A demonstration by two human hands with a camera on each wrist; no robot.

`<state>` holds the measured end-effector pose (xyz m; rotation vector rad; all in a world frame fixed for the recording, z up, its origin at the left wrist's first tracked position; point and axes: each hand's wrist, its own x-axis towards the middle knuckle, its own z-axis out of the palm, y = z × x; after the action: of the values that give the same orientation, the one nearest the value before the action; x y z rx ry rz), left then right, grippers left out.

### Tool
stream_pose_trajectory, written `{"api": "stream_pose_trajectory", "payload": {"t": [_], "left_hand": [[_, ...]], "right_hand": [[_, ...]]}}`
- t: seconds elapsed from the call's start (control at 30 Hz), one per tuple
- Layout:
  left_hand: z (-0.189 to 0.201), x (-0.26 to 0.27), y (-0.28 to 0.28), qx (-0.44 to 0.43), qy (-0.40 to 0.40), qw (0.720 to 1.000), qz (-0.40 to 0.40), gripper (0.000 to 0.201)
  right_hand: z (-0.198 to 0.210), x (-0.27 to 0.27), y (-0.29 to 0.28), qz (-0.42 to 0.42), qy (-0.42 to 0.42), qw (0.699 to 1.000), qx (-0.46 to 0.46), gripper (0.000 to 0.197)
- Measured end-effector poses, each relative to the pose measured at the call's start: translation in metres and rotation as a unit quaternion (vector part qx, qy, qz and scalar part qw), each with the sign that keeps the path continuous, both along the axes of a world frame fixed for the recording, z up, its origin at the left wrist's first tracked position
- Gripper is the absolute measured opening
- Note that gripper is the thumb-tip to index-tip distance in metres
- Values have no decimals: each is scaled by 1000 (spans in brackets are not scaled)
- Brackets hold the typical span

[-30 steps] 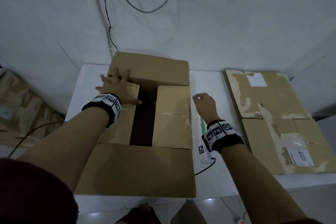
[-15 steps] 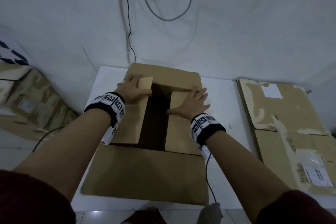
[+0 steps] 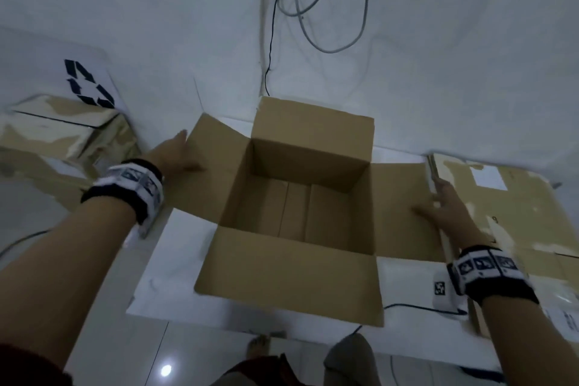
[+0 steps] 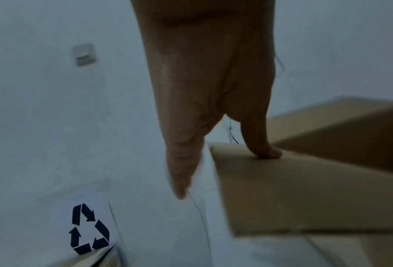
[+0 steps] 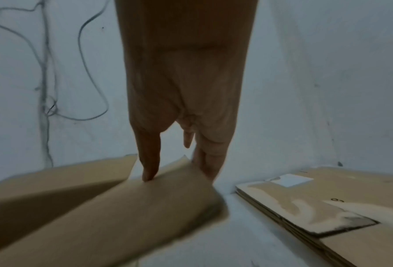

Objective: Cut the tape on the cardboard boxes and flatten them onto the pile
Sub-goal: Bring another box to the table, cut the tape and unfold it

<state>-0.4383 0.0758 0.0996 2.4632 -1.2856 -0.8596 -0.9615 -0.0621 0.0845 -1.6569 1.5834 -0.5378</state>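
A brown cardboard box stands open on the white table, all of its top flaps folded outward and its inside bare. My left hand holds the outer edge of the left flap; the thumb lies on top and the fingers run down past the edge. My right hand pinches the outer edge of the right flap, thumb on top and fingers behind it. A pile of flattened cardboard lies just right of that hand. No cutter is in view.
A tape-wrapped box sits low at the left beside a sheet with a recycling sign. Cables hang on the white wall behind the table. A thin black cord crosses the table's front right.
Both hands moved off the inner flaps and swept apart, swinging the left and right flaps outward. The box top went from nearly closed to wide open.
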Motion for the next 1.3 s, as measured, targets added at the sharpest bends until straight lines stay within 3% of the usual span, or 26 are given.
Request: {"api": "stream_pose_trajectory", "payload": {"t": [0.03,0.07,0.13,0.17,0.23,0.3,0.37,0.47,0.53,0.6,0.67,0.73,0.83,0.93,1.07,1.13,1.2,1.27,1.3], "left_hand": [[-9,-4,7,35,-53,998,-2,99],[-18,-13,16,45,-102,994,-11,98],[-32,-41,33,-3,-164,985,-54,71],[-38,-58,40,-39,-163,984,-63,61],[-45,-90,51,-86,-129,988,-14,64],[-57,-110,57,-71,-80,994,21,77],[-77,-112,56,-63,2,998,28,72],[-99,-102,57,-86,151,984,25,66],[-109,-95,56,-105,180,978,22,63],[-121,-90,55,-112,187,976,23,62],[-140,-83,56,-121,186,975,22,62],[-143,-84,62,-146,193,970,6,63],[-103,-102,87,-172,200,965,-18,67],[-87,-113,108,-194,184,964,0,60],[-77,-115,131,-319,123,935,99,43],[-78,-108,137,-333,75,921,187,55],[-84,-97,139,-279,73,919,269,83],[-70,-104,140,-244,128,906,321,110],[-61,-112,140,-228,175,897,336,112]], "right_hand": [[-10,-5,10,-1,64,998,-17,85],[-19,-4,23,3,124,991,-45,86],[-34,8,47,35,195,972,-129,58],[-41,18,61,51,188,968,-159,42],[-55,42,89,66,127,980,-137,41],[-65,58,116,63,56,995,-54,71],[-70,65,133,59,-16,998,12,96],[-64,71,139,70,-46,996,21,97],[-64,66,139,137,48,989,-40,93],[-68,61,141,226,194,951,-84,95],[-72,60,147,251,261,924,-120,99],[-73,65,154,253,305,896,-198,86],[-82,75,162,262,317,864,-292,51],[-87,76,170,258,283,873,-304,33],[-68,82,176,285,264,879,-277,35],[-46,90,177,285,246,881,-285,39],[-15,97,177,271,205,899,-277,49],[21,105,176,250,168,921,-247,53],[37,108,175,241,150,931,-231,50]]}}
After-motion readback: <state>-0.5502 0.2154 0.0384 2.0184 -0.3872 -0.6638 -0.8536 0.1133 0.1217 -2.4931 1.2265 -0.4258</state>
